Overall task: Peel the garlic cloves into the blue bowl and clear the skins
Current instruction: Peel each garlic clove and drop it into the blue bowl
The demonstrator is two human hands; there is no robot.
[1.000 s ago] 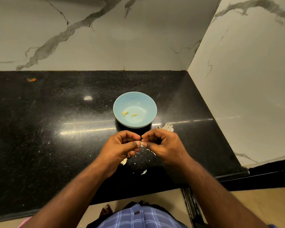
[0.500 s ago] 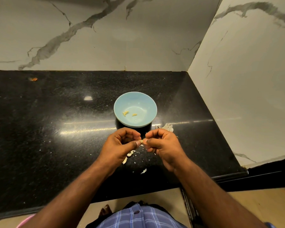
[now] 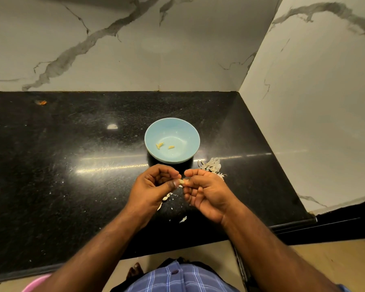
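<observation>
A blue bowl (image 3: 172,140) stands on the black counter with two peeled cloves (image 3: 159,145) inside. Just in front of it, my left hand (image 3: 154,187) and my right hand (image 3: 207,191) meet above the counter. Between their fingertips they pinch one pale garlic clove (image 3: 181,182), my left thumb lying on it. My right palm is turned partly upward with the fingers curled. A pile of white garlic skins (image 3: 212,165) lies to the right of the bowl. Small skin flakes (image 3: 182,219) are scattered under my hands.
The black counter (image 3: 72,165) ends at a marble wall behind and a marble side wall on the right. Its front edge runs just below my forearms. A small orange scrap (image 3: 42,102) lies far back left. A pink rim (image 3: 36,283) shows at the bottom left.
My right hand has rolled so its palm faces more upward. Both hands stay together on the clove in front of the bowl.
</observation>
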